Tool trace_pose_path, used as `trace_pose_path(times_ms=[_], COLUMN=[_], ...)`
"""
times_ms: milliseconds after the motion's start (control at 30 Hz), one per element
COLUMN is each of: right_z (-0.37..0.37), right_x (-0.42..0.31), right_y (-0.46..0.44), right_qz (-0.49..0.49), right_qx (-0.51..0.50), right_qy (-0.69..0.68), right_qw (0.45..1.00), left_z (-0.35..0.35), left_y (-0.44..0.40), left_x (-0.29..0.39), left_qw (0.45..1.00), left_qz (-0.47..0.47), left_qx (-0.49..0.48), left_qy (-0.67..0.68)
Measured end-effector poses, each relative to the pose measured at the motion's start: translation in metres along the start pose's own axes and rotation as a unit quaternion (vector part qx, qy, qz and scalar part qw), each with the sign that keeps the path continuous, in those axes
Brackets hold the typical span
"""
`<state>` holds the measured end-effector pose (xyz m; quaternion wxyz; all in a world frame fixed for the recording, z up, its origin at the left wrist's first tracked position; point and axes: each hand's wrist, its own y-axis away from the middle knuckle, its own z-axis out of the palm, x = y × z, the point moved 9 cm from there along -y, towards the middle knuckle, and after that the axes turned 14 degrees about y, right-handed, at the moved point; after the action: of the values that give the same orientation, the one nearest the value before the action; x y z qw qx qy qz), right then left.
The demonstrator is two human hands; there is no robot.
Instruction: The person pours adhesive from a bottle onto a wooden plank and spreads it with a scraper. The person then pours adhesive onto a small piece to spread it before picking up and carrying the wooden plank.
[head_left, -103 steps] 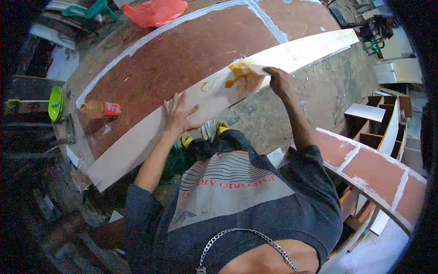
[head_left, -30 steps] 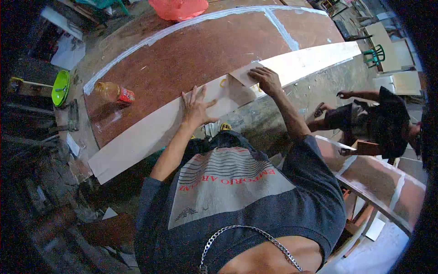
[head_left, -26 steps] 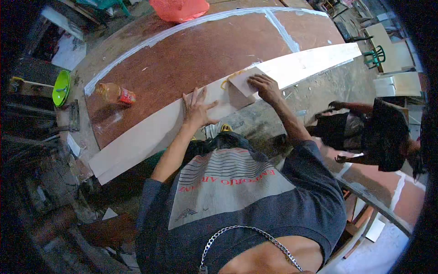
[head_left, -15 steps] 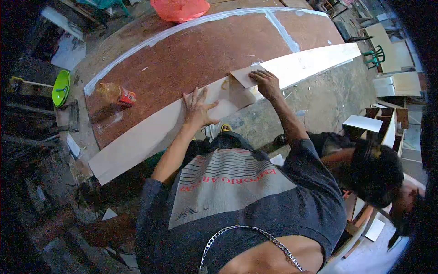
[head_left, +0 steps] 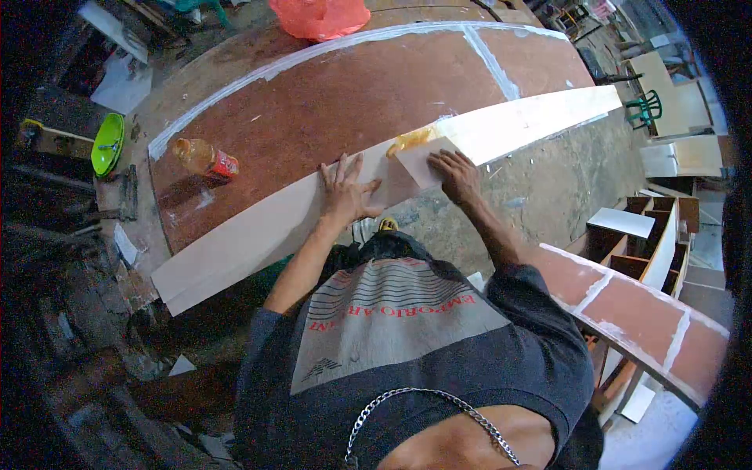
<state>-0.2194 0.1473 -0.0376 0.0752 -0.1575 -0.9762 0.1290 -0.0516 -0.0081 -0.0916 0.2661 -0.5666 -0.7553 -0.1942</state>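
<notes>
A long pale strip of board (head_left: pixel 243 235) lies along the near edge of a reddish-brown panel (head_left: pixel 313 110). My left hand (head_left: pixel 348 192) rests flat on this strip with its fingers spread. Held in my right hand (head_left: pixel 456 174) is a small flat pale piece (head_left: pixel 419 163), which lies over the strip. Its far edge borders a glossy yellow-brown smear (head_left: pixel 413 139) on the strip. The underside of the small piece is hidden. To the right, the strip is bright with glare.
A bottle with a red label (head_left: pixel 207 159) lies on the panel's left part. At the far edge sits a red plastic bag (head_left: pixel 321 17). A green dish (head_left: pixel 108 146) is at the left. Another brown panel with white bands (head_left: pixel 634 309) stands at my right.
My right hand has drawn the small piece slightly toward me, and more of the yellow-brown smear shows. The person at my right has gone from view, uncovering the second brown panel.
</notes>
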Motion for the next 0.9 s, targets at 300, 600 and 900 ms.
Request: trace_pose_path(times_ms=[300, 600, 900], right_z=[-0.028, 0.014, 0.017], right_x=[0.029, 0.106, 0.087], right_y=[0.013, -0.042, -0.050], right_qz=[0.069, 0.184, 0.037], right_qx=[0.019, -0.064, -0.220], right_qy=[-0.072, 0.063, 0.009], right_qw=[0.995, 0.979, 0.975], left_z=[-0.001, -0.003, -0.004], left_y=[-0.001, 0.002, 0.000], left_x=[0.003, 0.003, 0.004], left_qw=[0.999, 1.000, 0.998], left_qz=[-0.021, -0.011, -0.044], left_qx=[-0.024, 0.001, -0.033], left_qy=[-0.032, -0.006, -0.019])
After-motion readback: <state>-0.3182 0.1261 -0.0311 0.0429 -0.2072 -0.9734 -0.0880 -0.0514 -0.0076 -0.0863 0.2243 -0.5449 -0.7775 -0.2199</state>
